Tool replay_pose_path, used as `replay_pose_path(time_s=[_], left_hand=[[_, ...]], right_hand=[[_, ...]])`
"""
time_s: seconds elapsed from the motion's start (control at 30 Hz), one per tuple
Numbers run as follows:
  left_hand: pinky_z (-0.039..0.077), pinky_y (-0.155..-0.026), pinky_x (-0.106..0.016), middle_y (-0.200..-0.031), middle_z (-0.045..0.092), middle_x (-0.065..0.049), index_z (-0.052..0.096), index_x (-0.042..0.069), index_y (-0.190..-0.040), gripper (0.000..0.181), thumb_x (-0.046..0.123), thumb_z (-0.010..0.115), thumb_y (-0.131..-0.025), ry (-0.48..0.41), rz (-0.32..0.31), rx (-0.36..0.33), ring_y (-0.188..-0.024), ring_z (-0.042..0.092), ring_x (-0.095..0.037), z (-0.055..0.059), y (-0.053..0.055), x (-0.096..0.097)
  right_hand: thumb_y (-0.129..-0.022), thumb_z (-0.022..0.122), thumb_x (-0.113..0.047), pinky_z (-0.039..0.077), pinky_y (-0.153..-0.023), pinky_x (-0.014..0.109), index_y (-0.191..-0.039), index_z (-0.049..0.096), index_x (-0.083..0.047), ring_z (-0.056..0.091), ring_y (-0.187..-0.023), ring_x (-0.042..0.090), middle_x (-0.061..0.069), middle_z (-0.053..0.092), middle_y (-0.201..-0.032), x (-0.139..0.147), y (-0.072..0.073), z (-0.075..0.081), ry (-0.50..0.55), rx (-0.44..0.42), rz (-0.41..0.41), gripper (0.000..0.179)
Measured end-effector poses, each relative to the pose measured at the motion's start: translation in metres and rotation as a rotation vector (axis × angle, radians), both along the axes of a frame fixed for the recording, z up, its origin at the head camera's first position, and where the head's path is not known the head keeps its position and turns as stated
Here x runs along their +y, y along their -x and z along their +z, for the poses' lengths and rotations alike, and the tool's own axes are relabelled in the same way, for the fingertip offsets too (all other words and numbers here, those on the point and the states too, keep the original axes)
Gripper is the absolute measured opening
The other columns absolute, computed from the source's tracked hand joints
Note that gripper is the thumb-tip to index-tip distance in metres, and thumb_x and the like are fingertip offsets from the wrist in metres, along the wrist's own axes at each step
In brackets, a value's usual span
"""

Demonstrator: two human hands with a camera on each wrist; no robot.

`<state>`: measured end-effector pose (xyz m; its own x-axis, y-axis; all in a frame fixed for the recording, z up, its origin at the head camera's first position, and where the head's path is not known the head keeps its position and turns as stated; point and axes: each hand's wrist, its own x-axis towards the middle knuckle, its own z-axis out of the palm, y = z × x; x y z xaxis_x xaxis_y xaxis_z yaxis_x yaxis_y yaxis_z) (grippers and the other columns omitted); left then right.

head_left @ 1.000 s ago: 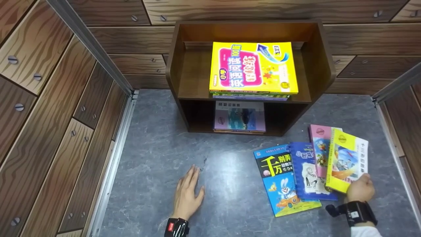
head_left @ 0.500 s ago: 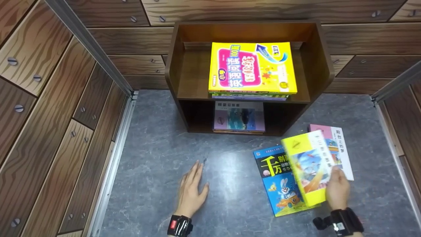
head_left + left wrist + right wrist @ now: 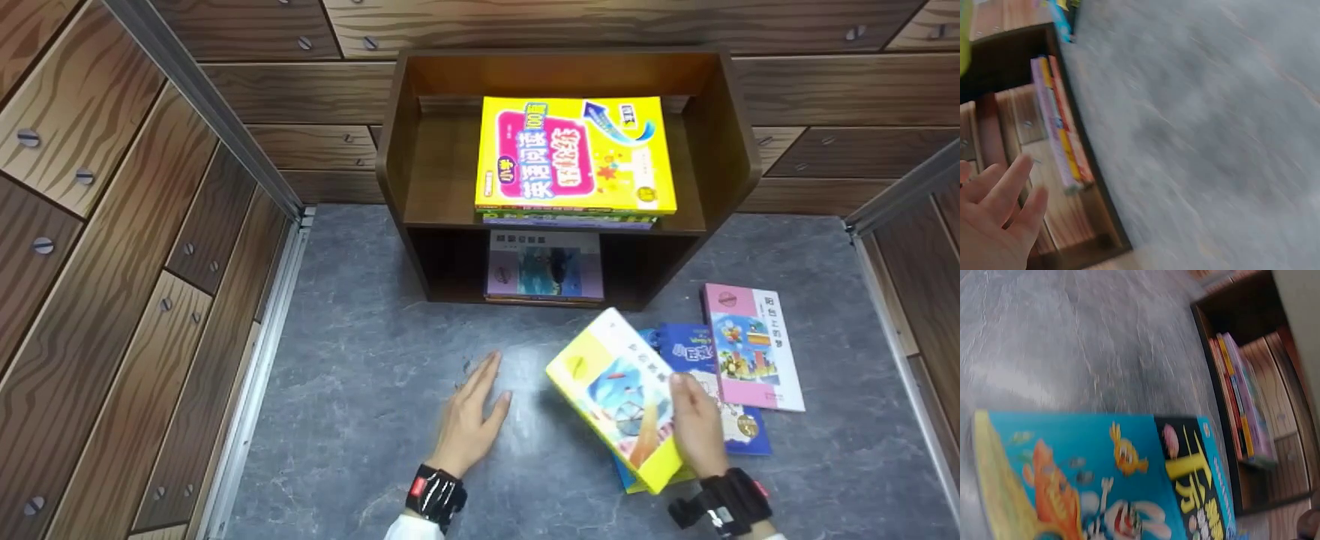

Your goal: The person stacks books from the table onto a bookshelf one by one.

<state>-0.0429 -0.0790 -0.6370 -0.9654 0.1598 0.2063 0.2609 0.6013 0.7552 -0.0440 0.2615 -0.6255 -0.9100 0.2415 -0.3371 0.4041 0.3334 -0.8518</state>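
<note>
Plainly, bookcase (image 3: 442,172) holding books (image 3: 574,157), hand (image 3: 699,431) gripping book (image 3: 619,401)

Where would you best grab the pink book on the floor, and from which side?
Probably by its right long edge, coming from the right: the pink book lies face up with that edge uncovered, while its lower left part overlaps the blue book, so a grip there might catch both.

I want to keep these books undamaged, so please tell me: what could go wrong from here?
The right hand grips the yellow-and-white book along one side only, so it might slip or twist.
The pink book overlaps the dark-blue book; pulling out the lower one could drag the other along.
</note>
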Motion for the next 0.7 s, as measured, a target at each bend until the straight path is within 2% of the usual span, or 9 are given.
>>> replay_pose_path(time_s=[0.17,0.27,0.43,0.57,0.7], left_hand=[[0.059,-0.092,-0.038,-0.152,0.057,-0.006,0.039,0.010,-0.161,0.056,0.033,0.049,-0.111,-0.187,-0.052,-0.153,-0.108,0.071,-0.017,0.017,0.009,0.017],[0.056,-0.101,-0.042,-0.149,0.059,-0.008,0.036,0.011,-0.162,0.061,0.040,0.049,-0.110,-0.211,-0.070,-0.235,-0.119,0.068,-0.024,0.026,0.012,0.025],[0.037,-0.120,-0.049,-0.158,0.049,-0.013,0.035,0.017,-0.163,0.065,0.043,0.054,-0.107,-0.219,-0.058,-0.329,-0.145,0.047,-0.031,0.031,0.011,0.032],[0.032,-0.123,-0.047,-0.164,0.039,-0.009,0.030,0.020,-0.165,0.067,0.035,0.058,-0.106,-0.259,-0.063,-0.355,-0.149,0.040,-0.028,0.029,0.009,0.034],[0.030,-0.124,-0.044,-0.165,0.037,-0.005,0.031,0.021,-0.165,0.065,0.029,0.058,-0.107,-0.324,-0.104,-0.298,-0.151,0.038,-0.026,0.029,0.009,0.034]], right_hand=[[-0.111,0.037,-0.051,0.055,-0.052,0.031,-0.129,0.061,-0.008,0.060,-0.064,0.018,0.008,0.065,-0.084,-0.021,0.002,0.002,-0.009,0.048,0.090,0.053],[-0.112,0.041,-0.045,0.052,-0.048,0.031,-0.119,0.065,-0.009,0.058,-0.059,0.019,0.008,0.062,-0.078,-0.033,0.003,0.003,-0.025,0.095,0.134,0.044],[-0.112,0.047,-0.032,0.052,-0.045,0.031,-0.108,0.067,-0.007,0.059,-0.055,0.020,0.008,0.062,-0.073,-0.047,0.004,0.005,-0.003,0.152,0.183,0.033],[-0.112,0.048,-0.031,0.052,-0.045,0.032,-0.110,0.068,-0.007,0.060,-0.055,0.021,0.009,0.063,-0.075,-0.051,0.004,0.006,0.020,0.160,0.198,0.032],[-0.110,0.054,-0.028,0.053,-0.052,0.029,-0.114,0.072,-0.007,0.061,-0.061,0.018,0.007,0.067,-0.084,-0.052,0.005,0.004,-0.026,0.223,0.188,0.028]])
